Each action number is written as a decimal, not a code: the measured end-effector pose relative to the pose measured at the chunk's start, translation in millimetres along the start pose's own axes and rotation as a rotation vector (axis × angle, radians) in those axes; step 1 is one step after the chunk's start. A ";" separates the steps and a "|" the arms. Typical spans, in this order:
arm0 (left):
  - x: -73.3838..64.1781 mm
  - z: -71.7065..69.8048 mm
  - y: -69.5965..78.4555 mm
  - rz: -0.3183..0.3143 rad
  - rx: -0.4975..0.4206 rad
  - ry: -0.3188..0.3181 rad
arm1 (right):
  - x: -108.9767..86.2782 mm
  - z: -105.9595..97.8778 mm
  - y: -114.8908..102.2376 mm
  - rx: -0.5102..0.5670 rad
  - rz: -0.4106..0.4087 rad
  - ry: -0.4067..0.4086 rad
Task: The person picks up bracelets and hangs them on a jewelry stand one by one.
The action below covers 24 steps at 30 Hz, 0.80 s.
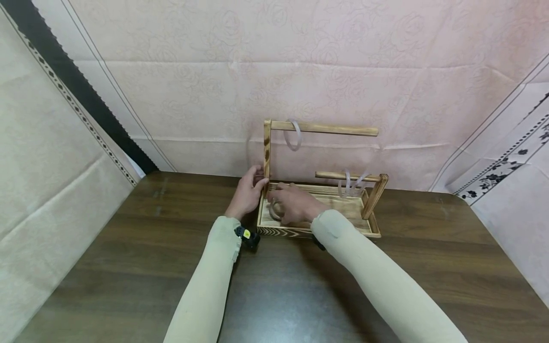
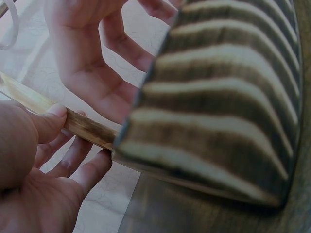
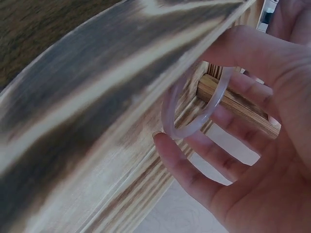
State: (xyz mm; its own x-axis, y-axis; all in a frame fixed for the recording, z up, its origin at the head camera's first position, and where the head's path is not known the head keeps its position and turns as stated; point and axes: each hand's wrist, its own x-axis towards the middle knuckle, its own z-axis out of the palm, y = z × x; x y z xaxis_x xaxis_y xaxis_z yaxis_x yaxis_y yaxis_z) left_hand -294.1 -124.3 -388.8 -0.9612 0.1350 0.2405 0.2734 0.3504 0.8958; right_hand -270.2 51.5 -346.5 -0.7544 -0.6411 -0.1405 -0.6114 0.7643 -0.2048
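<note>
A wooden bangle stand (image 1: 283, 232) has a shallow tray, a tall post with a bar at the left and a shorter one at the right. My left hand (image 1: 248, 191) pinches the foot of the tall post (image 2: 90, 128), thumb on one side and fingers on the other. Inside the tray's left part is my right hand (image 1: 298, 204), its thumb and fingers around a pale translucent bangle (image 3: 192, 127) that stands tilted. One bangle (image 1: 299, 138) hangs on the upper bar (image 1: 339, 129). More clear bangles (image 1: 348, 180) hang on the lower bar (image 1: 328, 176).
The stand rests on a dark brown wooden table (image 1: 128, 257), near its back edge. Behind it rises a pale rose-patterned cloth (image 1: 206, 105). Patterned cloth also hangs at the left and right sides.
</note>
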 end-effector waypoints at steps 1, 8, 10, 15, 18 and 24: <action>0.0 0.0 -0.2 0.000 0.000 0.000 | -0.6 0.2 0.2 0.002 -0.003 0.005; 0.3 0.3 -0.8 -0.003 -0.001 0.005 | -6.1 -0.1 1.1 0.008 0.006 0.034; 0.5 0.5 -0.9 -0.006 0.000 0.004 | -8.2 -0.3 1.4 0.016 0.011 0.046; 0.7 0.4 -1.3 -0.007 0.001 0.007 | -13.4 -0.2 3.1 0.037 0.004 0.082; 0.9 0.2 -1.7 -0.003 -0.005 0.007 | -17.3 -0.6 4.4 0.046 -0.014 0.106; 0.8 0.6 -1.2 -0.001 -0.012 0.004 | -25.8 -2.4 6.0 0.054 -0.031 0.146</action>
State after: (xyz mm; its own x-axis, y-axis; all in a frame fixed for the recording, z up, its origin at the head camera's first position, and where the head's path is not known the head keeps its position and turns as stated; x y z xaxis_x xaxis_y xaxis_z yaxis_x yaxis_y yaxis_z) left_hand -295.2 -124.0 -389.9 -0.9617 0.1304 0.2410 0.2717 0.3398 0.9004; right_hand -254.9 72.8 -341.8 -0.7644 -0.6447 0.0083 -0.6243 0.7369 -0.2593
